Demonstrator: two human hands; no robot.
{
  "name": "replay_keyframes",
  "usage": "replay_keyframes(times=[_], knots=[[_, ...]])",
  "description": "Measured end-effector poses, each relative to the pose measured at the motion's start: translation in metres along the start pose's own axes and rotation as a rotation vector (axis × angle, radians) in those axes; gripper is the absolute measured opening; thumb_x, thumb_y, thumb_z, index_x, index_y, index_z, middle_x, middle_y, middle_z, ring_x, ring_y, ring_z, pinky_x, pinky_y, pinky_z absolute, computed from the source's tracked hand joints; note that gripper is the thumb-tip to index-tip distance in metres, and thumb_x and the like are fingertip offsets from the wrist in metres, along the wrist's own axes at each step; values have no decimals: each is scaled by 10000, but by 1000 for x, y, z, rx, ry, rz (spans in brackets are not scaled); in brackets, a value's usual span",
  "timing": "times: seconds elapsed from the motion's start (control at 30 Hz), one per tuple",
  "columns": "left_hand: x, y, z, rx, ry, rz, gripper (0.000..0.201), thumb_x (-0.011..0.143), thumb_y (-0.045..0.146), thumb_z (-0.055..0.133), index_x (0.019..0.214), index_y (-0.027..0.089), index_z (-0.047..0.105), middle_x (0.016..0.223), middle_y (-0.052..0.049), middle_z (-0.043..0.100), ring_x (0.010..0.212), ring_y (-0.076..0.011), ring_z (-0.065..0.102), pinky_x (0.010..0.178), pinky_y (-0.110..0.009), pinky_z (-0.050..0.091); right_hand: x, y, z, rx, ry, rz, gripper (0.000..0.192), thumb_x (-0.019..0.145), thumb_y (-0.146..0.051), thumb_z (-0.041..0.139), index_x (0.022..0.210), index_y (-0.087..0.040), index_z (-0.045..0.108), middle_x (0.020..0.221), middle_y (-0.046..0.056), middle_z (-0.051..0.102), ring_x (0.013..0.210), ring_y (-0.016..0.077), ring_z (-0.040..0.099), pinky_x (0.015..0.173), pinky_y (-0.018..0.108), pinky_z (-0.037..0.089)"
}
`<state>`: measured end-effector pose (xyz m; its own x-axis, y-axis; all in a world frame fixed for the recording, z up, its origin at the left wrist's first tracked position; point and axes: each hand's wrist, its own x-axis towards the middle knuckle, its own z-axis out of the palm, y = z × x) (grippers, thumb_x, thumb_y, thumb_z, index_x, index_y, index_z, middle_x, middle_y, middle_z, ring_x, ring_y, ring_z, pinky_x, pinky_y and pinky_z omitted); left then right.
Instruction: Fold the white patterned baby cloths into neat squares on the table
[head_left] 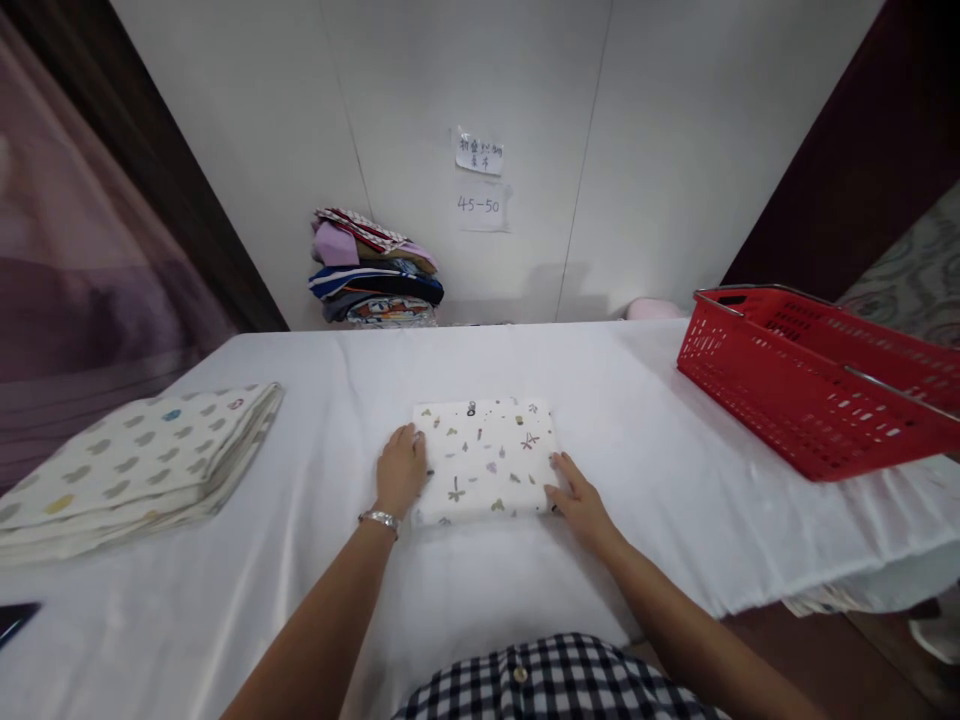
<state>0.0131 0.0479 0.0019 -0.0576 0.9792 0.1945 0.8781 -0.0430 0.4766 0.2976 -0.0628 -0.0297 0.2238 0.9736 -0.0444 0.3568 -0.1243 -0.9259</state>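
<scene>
Black-and-white checked clothing [559, 680] fills the bottom centre, nearest the camera, in front of the white-covered worktop [300, 600]. From the left, a mauve curtain [90, 240] hangs beside a dark upright strip. Below it lies a large folded white cloth with grey prints [142, 450], and a dark flat object [16, 620] shows partly at the frame's edge. Towards the back, a stack of folded fabrics [375, 270] stands by the wall. The left hand [401, 470], a silvery bracelet [382, 519] at its wrist, touches the left edge of a small folded patterned cloth [487, 455]; whether its fingers pinch the fabric I cannot tell. This cloth lies flat mid-worktop, between both hands. Above it, two paper notes [481, 180] are on the wall. The right hand [585, 505] touches the cloth's right edge, fingers apart and open. Farther right sits a red perforated basket [795, 400] with metal handles.
</scene>
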Motion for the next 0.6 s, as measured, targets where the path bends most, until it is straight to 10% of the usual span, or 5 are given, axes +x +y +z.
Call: replay_keyframes(times=[0.23, 0.5, 0.6], knots=[[2, 0, -8, -94, -40, -239, 487, 877, 258, 367, 1334, 98, 407, 1263, -193, 535, 1148, -284, 524, 943, -389, 407, 9, -5, -6, 293, -26, 110, 689, 640, -294, 648, 1305, -192, 501, 1187, 67, 622, 996, 228, 615, 845, 359, 514], [-62, 21, 5, -463, -323, -258, 739, 745, 321, 620, 1380, 203, 260, 848, -40, 673, 618, -164, 626, 569, -263, 475, 117, -26, -64, 158, 419, 12, 674, 600, -265, 648, 1256, -162, 533, 1250, 131, 566, 1158, 286, 513, 956, 431, 430], [-76, 20, 3, -380, -182, -233, 681, 770, 444, 586, 1347, 193, 326, 850, -36, 658, 690, -176, 621, 614, -280, 471, 116, -26, -54, -28, 385, -196, 537, 678, -347, 611, 1190, -189, 584, 1364, 109, 474, 1288, 277, 382, 1067, 457, 303]])
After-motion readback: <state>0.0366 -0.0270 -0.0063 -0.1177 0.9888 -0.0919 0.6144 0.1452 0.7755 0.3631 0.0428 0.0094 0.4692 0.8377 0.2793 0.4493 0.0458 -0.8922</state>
